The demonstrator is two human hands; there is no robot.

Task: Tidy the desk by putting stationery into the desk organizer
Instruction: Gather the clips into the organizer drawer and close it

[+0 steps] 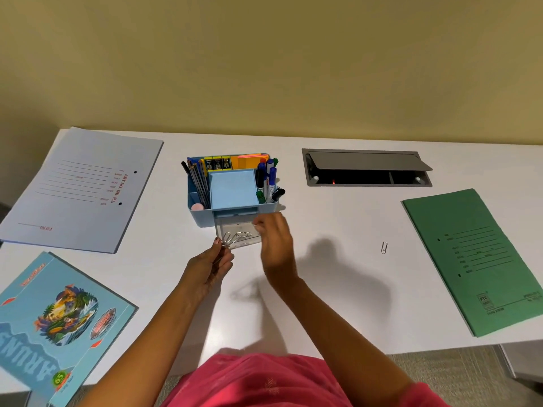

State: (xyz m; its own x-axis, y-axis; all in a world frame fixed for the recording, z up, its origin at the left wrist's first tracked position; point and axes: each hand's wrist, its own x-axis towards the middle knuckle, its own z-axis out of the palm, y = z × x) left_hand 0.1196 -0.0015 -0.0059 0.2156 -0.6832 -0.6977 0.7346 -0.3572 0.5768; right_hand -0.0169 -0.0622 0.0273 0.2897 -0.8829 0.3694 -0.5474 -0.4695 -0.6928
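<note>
A single wide-angle view, worn on the person's head, faces forward and down across the desk (338, 224) toward the wall (264, 69). It sits close above the left hand (210, 265) pinching clips (227, 240). The organizer (232, 186) lies just beyond that grip, the green folder (470, 259) well to its right, the book (53, 324) near the frame's lower left corner.

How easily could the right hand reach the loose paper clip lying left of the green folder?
Yes, probably: the right hand hovers by the drawer, and only bare desk lies between it and the paper clip.
</note>
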